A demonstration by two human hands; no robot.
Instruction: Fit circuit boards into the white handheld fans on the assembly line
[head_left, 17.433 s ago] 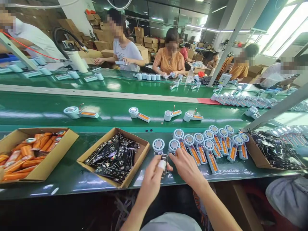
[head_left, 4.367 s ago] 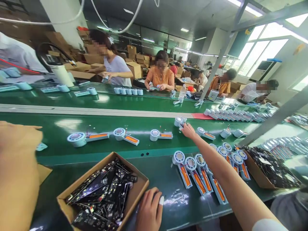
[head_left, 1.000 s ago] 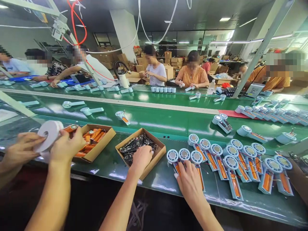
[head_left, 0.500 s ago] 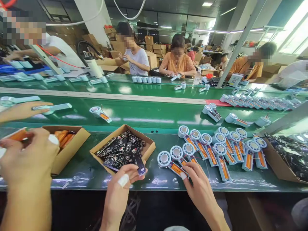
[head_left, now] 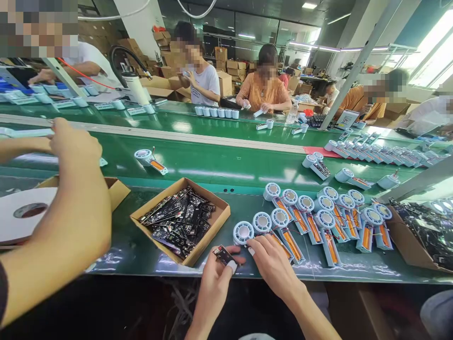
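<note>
My left hand point(head_left: 215, 278) pinches a small black circuit board point(head_left: 223, 254) just in front of the cardboard box of black boards point(head_left: 212, 233). My right hand point(head_left: 272, 264) lies over the handle of the nearest white-and-blue fan half point(head_left: 243, 233), its fingers curled on it. Several more fan halves with orange batteries point(head_left: 320, 219) lie in rows to the right on the green bench.
A co-worker's arm and hand point(head_left: 76, 189) reach across at the left over a box point(head_left: 115, 189) and a white tape roll point(head_left: 21, 217). The green conveyor point(head_left: 219, 165) carries single fan halves. Another box of boards point(head_left: 421, 236) sits at right. Other people work across the belt.
My left hand has lifted a board out of the box and brought it toward the right hand. The right hand has shifted left onto the nearest fan half. The co-worker's arm has moved forward.
</note>
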